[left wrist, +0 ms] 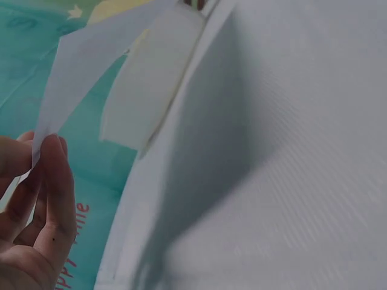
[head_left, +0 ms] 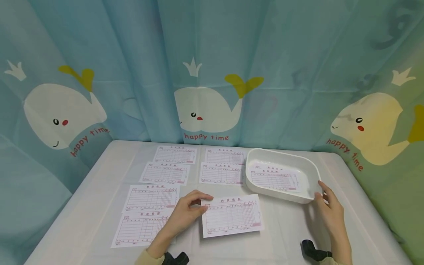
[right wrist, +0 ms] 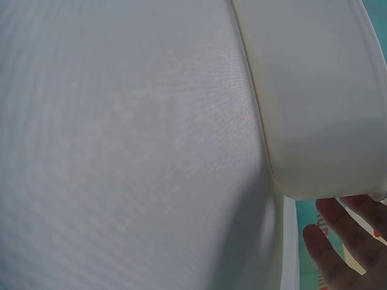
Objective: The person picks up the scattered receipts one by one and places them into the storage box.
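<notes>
One black gadget [head_left: 177, 258] is sitting at the left wrist and another black gadget [head_left: 316, 253] at the right one, both near the bottom edge of the head view. Just beyond, the left hand [head_left: 186, 209] is pinching a paper slip [head_left: 233, 217] by its upper left corner, thumb against fingers, and that slip is hanging clear of the white table [head_left: 281, 235]. The left forearm [head_left: 162, 237] is crossing the nearest left slip [head_left: 139, 230], hiding part of its lower right side. Three more slips [head_left: 150, 197] are running up that side in a column, and two inner slips [head_left: 221, 174] are lying farther in, their right edges reaching the left end of a white tray [head_left: 285, 196]. Its raised near wall is standing between the held slip and the overlapping slips [head_left: 273, 180] lying inside. The right hand [head_left: 332, 209] is touching the tray at its near right corner. Its fingers are lying spread in the right wrist view, some tips against the end wall; whether they are pinching the rim, one cannot tell. Behind everything, a blue-green curtain [head_left: 212, 36] with white whales is hanging close to the table's far edge.
</notes>
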The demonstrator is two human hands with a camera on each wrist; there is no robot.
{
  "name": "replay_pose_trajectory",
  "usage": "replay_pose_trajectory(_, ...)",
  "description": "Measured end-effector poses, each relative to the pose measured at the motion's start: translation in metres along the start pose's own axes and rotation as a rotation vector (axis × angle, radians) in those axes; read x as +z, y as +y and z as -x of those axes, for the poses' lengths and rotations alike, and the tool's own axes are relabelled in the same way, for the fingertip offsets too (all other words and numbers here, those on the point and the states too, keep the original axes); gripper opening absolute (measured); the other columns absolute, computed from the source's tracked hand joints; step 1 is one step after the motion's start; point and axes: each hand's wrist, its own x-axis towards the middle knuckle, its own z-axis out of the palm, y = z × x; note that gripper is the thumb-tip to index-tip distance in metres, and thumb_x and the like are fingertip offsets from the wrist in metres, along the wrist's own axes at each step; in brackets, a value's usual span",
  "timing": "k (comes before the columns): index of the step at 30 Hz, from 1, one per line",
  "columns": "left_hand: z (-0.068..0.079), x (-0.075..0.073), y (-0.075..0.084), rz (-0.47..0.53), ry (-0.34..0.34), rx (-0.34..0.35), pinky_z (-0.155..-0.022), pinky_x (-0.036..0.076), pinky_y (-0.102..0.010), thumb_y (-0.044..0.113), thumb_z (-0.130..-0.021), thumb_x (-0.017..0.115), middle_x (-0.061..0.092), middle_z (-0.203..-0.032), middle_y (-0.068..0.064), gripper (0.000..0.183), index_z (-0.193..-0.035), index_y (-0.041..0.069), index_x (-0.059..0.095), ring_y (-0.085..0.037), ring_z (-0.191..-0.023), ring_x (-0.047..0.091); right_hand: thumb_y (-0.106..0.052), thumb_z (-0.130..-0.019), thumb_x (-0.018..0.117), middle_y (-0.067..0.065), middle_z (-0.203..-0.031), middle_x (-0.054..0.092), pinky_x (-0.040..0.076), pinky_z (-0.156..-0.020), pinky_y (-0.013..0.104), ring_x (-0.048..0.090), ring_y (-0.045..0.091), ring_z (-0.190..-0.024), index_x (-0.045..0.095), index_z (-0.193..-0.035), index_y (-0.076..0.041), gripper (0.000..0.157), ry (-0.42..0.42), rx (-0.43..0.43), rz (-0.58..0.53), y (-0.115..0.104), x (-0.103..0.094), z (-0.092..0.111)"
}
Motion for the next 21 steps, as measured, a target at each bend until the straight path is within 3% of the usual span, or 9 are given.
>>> replay_pose_trajectory(6, -0.008, 0.004, 0.005, 0.024, 0.042, -0.03, -0.092, 0.044, -0.023, 0.012, -0.088, 0.067, 0.064, -0.116, -0.006, 0.026, -0.113, 0.014, 0.068, -0.024, -0.102, 0.048, -0.027, -0.102, 0.034, 0.028, -0.154, 0.025, 0.032, -0.104, 0.065, 0.033, 0.048, -0.131, 0.027, -0.151, -0.008, 0.053, -0.005, -0.005, -0.006, 0.0, -0.001, 0.0)
replay_pose_trajectory(11, -0.015, 0.007, 0.011, 0.029, 0.1, -0.048, -0.086, 0.045, -0.02, 0.007, -0.085, 0.069, 0.066, -0.116, -0.008, 0.026, -0.111, 0.012, 0.07, -0.019, -0.098, 0.05, -0.026, -0.102, 0.034, 0.029, -0.153, 0.026, 0.032, -0.104, 0.064, 0.034, 0.048, -0.13, 0.027, -0.151, -0.008, 0.053, 0.004, -0.016, 0.0, 0.0, -0.001, -0.001)
replay_pose_trajectory(21, -0.034, 0.02, 0.01, 0.119, 0.176, 0.004, -0.081, 0.047, -0.017, -0.003, -0.081, 0.069, 0.065, -0.113, -0.015, 0.027, -0.108, 0.003, 0.071, -0.012, -0.091, 0.052, -0.026, -0.102, 0.034, 0.029, -0.153, 0.026, 0.032, -0.104, 0.065, 0.034, 0.048, -0.13, 0.027, -0.151, -0.008, 0.053, 0.002, -0.014, 0.0, 0.0, 0.0, 0.0)
